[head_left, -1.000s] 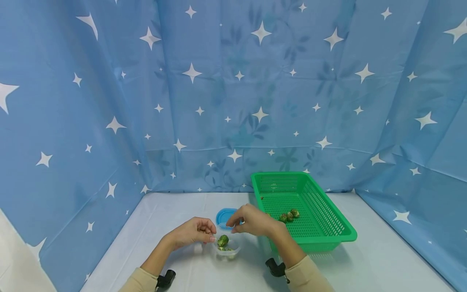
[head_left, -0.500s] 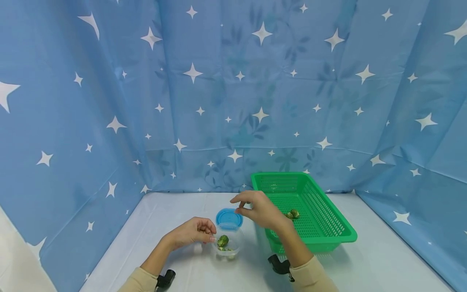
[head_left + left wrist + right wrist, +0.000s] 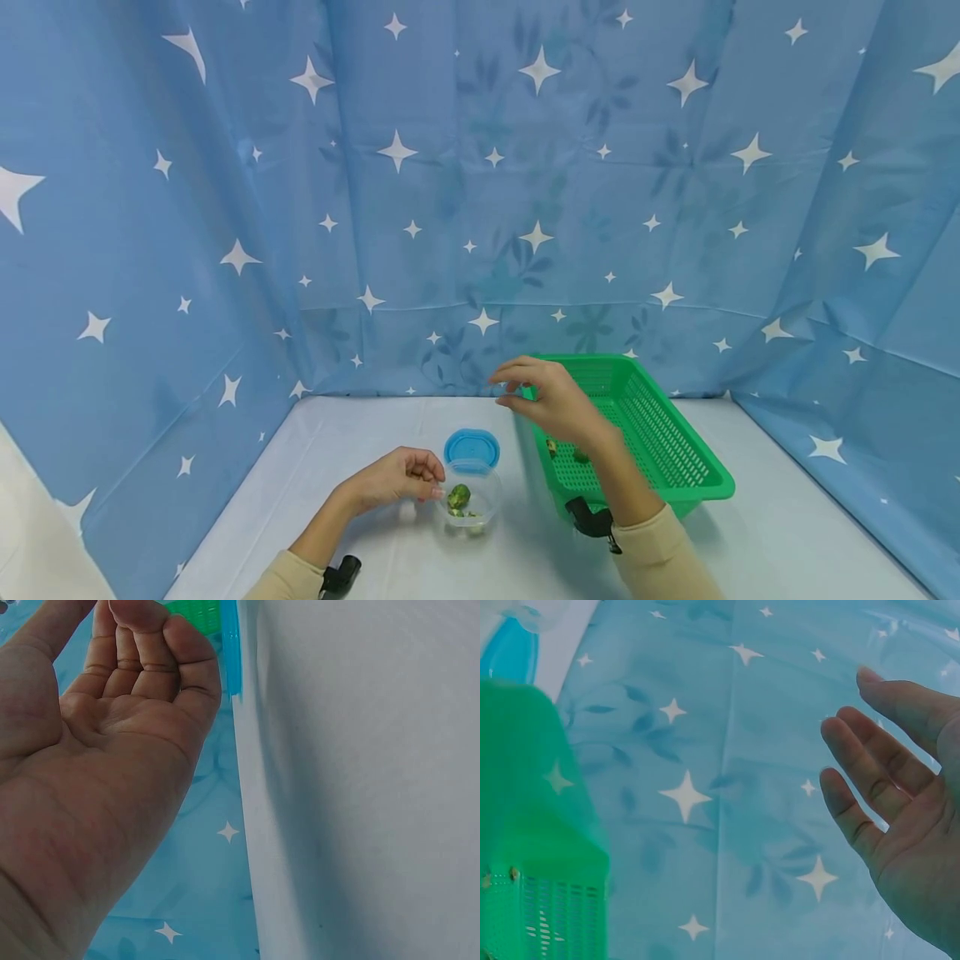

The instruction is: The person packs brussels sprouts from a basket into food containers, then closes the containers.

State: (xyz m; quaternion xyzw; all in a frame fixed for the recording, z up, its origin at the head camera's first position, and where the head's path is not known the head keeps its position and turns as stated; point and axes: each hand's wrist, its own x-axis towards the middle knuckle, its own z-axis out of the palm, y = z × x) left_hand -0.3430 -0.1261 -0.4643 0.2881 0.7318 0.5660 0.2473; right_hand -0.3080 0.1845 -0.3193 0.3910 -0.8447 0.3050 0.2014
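My left hand [image 3: 401, 477] holds the left rim of a small clear plastic container [image 3: 487, 497] between thumb and fingers in the head view. A Brussels sprout [image 3: 458, 497] and smaller green pieces lie inside it. In the left wrist view the left hand [image 3: 135, 727] has bent fingers, and its fingertips' contact is cut off at the top. My right hand [image 3: 551, 400] is raised over the left side of a green basket [image 3: 693, 450], holding nothing. The right wrist view shows this hand [image 3: 907, 795] with its fingers apart. Brussels sprouts [image 3: 581, 455] lie in the basket, partly hidden by the right forearm.
A blue lid [image 3: 472, 448] lies on the white tabletop [image 3: 360, 442] just behind the container. The basket stands to the right. A blue star-patterned curtain [image 3: 480, 208] hangs behind the table and along its sides.
My right hand has risen away from the container, moving right and back over the basket's left side. The left hand and the container have stayed put.
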